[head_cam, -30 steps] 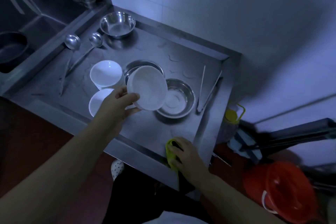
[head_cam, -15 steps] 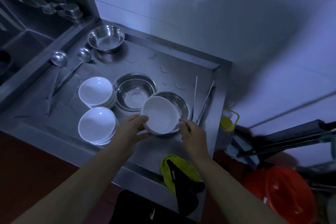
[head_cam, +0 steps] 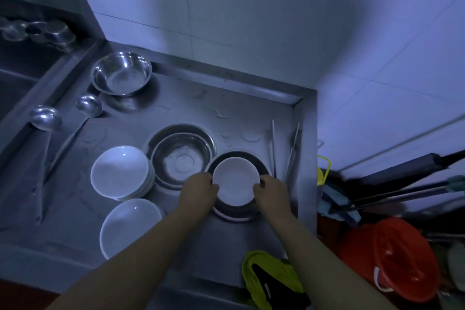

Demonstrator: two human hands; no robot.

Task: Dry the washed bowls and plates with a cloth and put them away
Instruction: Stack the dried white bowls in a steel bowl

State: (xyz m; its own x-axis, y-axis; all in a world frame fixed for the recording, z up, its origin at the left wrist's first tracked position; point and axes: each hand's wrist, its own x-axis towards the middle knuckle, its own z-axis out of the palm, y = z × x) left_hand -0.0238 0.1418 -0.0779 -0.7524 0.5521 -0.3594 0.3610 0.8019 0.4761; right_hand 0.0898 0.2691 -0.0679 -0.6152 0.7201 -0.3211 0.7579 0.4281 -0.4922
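Both hands hold one white bowl [head_cam: 235, 181] by its rim, inside or just over a steel bowl [head_cam: 261, 166] at the counter's right. My left hand [head_cam: 198, 190] grips its left edge and my right hand [head_cam: 273, 192] grips its right edge. A stack of white bowls [head_cam: 119, 171] stands to the left, with another white bowl [head_cam: 129, 228] in front of it. A yellow-green cloth [head_cam: 270, 274] hangs over the counter's front edge, untouched.
A steel bowl in a dish [head_cam: 180, 156] sits mid-counter; another steel bowl [head_cam: 120, 74] is at the back. Two ladles [head_cam: 45, 118] lie left, tongs [head_cam: 284, 148] right. A sink [head_cam: 15, 78] is at the far left; an orange bucket [head_cam: 400, 257] is on the floor.
My right hand let go of the cloth and came up to the white bowl. Both hands moved the bowl rightward and down over the right steel bowl.
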